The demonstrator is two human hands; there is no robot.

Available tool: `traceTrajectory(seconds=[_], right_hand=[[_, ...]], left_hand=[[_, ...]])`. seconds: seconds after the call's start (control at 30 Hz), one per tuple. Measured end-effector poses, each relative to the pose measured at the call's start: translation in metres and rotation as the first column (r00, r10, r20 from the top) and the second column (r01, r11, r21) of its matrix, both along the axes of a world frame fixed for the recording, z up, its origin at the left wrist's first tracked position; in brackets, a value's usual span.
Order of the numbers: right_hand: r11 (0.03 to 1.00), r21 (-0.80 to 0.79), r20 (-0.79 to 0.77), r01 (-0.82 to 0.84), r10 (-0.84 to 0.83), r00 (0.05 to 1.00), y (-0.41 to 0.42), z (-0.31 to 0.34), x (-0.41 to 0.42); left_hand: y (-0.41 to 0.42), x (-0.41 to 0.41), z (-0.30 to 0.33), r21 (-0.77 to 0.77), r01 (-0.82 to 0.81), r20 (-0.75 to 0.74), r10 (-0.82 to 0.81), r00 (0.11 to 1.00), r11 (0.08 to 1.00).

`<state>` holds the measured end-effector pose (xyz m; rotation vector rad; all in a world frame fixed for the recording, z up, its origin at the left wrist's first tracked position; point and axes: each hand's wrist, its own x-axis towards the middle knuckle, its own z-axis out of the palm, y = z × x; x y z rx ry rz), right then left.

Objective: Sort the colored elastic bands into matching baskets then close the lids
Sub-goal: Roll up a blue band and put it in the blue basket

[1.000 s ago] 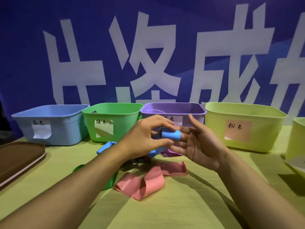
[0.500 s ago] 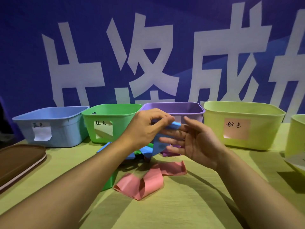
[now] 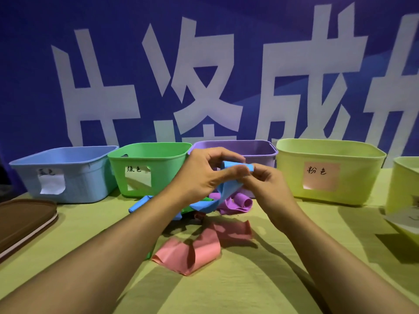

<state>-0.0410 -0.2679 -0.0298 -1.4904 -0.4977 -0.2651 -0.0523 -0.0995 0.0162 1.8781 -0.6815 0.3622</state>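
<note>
A blue banner (image 3: 34, 64) with big white characters hangs behind the tabletop (image 3: 249, 286), which wears a matte yellow-green cloth. Along its far edge stand smooth plastic baskets with rounded corners: blue basket (image 3: 74, 177) at ten o'clock, green basket (image 3: 156, 175), purple basket (image 3: 260, 150) at twelve, yellow-green basket (image 3: 353, 177) at two, each with a paper label. My left hand (image 3: 199, 175) and right hand (image 3: 267, 189) meet mid-air before the purple basket, fingers curled, pinching a flat, rubbery blue band (image 3: 238, 166) whose loose tail droops to the heap. Below lie a curled purple band (image 3: 238, 203) and a flat, folded pink band (image 3: 199, 250). A brown lid (image 3: 22, 218) lies at nine o'clock.
</note>
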Motion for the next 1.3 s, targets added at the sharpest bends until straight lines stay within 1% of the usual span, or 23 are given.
traceTrajectory(seconds=[0.1,0.17,0.23,0.3,0.37,0.43,0.5,0.63,0.73,0.8,0.87,0.93,1.03,1.07,1.13,1.2,1.3], right_hand=[[0.998,0.045,0.018,0.044,-0.044,0.999,-0.001,0.000,0.000],[0.995,0.058,0.054,0.076,-0.080,0.995,-0.001,0.000,0.000],[0.994,0.054,0.095,0.095,-0.100,0.990,0.001,0.001,-0.002],[0.994,0.057,0.120,0.091,-0.098,0.988,0.003,0.004,-0.003],[0.996,0.087,0.122,0.019,-0.030,0.992,0.005,0.006,-0.004],[0.995,0.073,0.084,-0.062,0.056,0.995,0.005,0.004,-0.003],[0.995,0.012,0.049,-0.101,0.100,0.994,0.005,0.002,-0.003],[0.987,-0.081,-0.027,-0.139,0.137,0.990,0.004,0.000,-0.003],[0.964,-0.169,-0.134,-0.207,0.185,0.974,0.002,-0.002,-0.004],[0.945,-0.242,-0.161,-0.221,0.186,0.969,0.000,0.000,-0.006],[0.937,-0.250,-0.188,-0.246,0.202,0.961,-0.003,0.003,-0.008],[0.925,-0.202,-0.259,-0.320,0.265,0.929,-0.007,0.007,-0.008],[0.865,-0.140,-0.387,-0.482,0.400,0.830,-0.014,0.011,-0.010],[0.833,-0.155,-0.420,-0.531,0.431,0.799,-0.016,0.011,-0.011],[0.755,-0.256,-0.463,-0.604,0.453,0.762,-0.018,0.011,-0.012],[0.690,-0.364,-0.501,-0.626,0.421,0.756,-0.017,0.008,-0.012],[0.646,-0.492,-0.525,-0.584,0.316,0.791,-0.013,0.003,-0.011]], left_hand=[[0.002,-0.001,0.002,0.052,-0.025,0.074,0.021,0.997,0.998],[0.001,-0.001,0.004,0.046,-0.017,0.092,0.013,0.996,0.999],[-0.001,-0.002,0.007,-0.005,-0.004,0.083,0.004,0.997,1.000],[-0.005,-0.003,0.013,-0.065,-0.036,0.089,0.042,0.995,0.997],[-0.010,-0.005,0.021,-0.127,-0.085,0.103,0.098,0.990,0.988],[-0.012,-0.006,0.031,-0.222,-0.114,0.094,0.137,0.986,0.968],[-0.012,-0.005,0.041,-0.286,-0.136,0.083,0.166,0.983,0.948],[-0.009,-0.006,0.057,-0.327,-0.136,0.106,0.179,0.978,0.935],[-0.006,-0.005,0.065,-0.371,-0.147,0.077,0.188,0.979,0.917],[-0.004,-0.003,0.070,-0.391,-0.148,0.066,0.189,0.980,0.908],[-0.002,-0.002,0.074,-0.419,-0.141,0.057,0.181,0.982,0.897],[0.000,-0.001,0.075,-0.437,-0.127,0.049,0.165,0.985,0.890],[0.003,0.001,0.073,-0.446,-0.124,0.032,0.154,0.988,0.886],[0.004,0.002,0.071,-0.445,-0.122,0.029,0.151,0.988,0.887],[0.004,0.005,0.063,-0.424,-0.106,0.026,0.129,0.991,0.900],[0.002,0.007,0.049,-0.382,-0.094,-0.002,0.101,0.995,0.919],[0.001,0.012,0.025,-0.359,-0.098,-0.052,0.085,0.995,0.928]])
